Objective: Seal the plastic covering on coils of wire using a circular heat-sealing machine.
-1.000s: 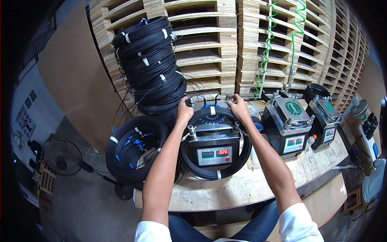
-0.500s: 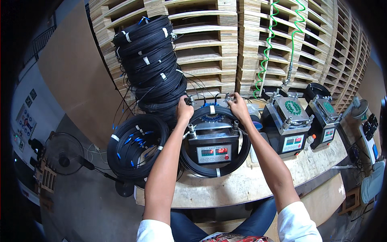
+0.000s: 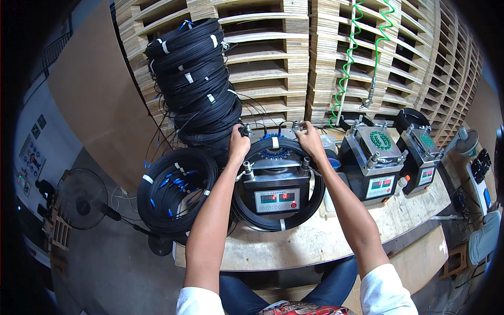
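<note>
A black cable coil lies looped around the grey metal fixture box on the wooden desk, so seating looks mostly done; the far clamps seem to be the step in hand. The left hand pinches the knob at the box's far left corner, the right hand closes on the far right one. The coil is glossy, bound with white tape, its blue connectors gathered on the box top.

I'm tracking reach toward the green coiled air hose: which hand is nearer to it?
Right. The right hand rests at the machine's back right corner, just left of the green coiled hose. The left hand is at the back left corner, farther away.
</note>
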`<action>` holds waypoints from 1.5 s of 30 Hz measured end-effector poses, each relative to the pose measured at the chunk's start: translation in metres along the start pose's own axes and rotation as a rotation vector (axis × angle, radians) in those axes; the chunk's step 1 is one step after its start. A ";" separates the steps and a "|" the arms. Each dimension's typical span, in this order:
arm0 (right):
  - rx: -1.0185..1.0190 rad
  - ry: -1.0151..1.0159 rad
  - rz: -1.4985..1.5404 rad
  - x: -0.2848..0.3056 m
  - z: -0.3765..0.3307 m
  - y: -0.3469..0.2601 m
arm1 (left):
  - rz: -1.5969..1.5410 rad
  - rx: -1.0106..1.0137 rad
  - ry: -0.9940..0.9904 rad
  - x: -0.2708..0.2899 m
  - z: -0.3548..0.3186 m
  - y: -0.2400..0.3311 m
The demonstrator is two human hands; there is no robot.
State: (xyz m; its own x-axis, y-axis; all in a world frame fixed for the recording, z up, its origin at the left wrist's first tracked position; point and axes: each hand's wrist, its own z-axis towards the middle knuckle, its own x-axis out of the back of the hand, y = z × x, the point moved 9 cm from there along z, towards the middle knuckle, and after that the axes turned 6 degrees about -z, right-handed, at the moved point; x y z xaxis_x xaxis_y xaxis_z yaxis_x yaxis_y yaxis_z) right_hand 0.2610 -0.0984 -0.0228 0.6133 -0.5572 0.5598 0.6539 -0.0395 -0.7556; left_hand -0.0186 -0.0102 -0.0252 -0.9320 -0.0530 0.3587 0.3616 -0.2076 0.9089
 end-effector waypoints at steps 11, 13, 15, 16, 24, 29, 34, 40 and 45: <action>0.027 0.017 0.094 0.005 -0.010 -0.013 | -0.097 -0.067 -0.035 0.004 0.000 -0.001; -0.012 0.034 0.046 0.006 -0.012 -0.014 | -0.144 -0.032 -0.100 0.002 0.004 -0.008; -0.031 0.026 0.007 0.005 -0.015 -0.019 | -0.189 0.005 -0.163 -0.001 0.007 -0.017; -0.051 0.023 -0.037 0.005 -0.015 -0.017 | -0.181 0.010 -0.150 -0.001 0.007 -0.017; -0.012 -0.060 0.029 -0.008 0.002 0.005 | -0.052 0.044 0.001 0.005 -0.001 -0.008; 0.053 -0.068 0.164 -0.015 0.000 -0.002 | 0.005 0.000 0.020 0.013 0.001 -0.010; 0.032 0.021 0.083 -0.004 -0.003 -0.003 | -0.085 0.013 -0.061 0.007 0.001 -0.010; 0.024 0.044 -0.007 -0.002 -0.004 -0.006 | -0.097 0.001 -0.047 0.004 -0.002 -0.007; 0.012 -0.083 0.096 -0.013 -0.003 -0.006 | -0.050 0.036 -0.013 0.011 -0.003 -0.009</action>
State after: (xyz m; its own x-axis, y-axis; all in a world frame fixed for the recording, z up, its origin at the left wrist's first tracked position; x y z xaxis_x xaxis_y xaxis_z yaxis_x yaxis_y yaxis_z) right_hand 0.2484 -0.0932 -0.0265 0.7074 -0.4873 0.5120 0.5954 0.0203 -0.8032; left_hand -0.0318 -0.0117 -0.0299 -0.9487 -0.0304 0.3149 0.3152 -0.1746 0.9328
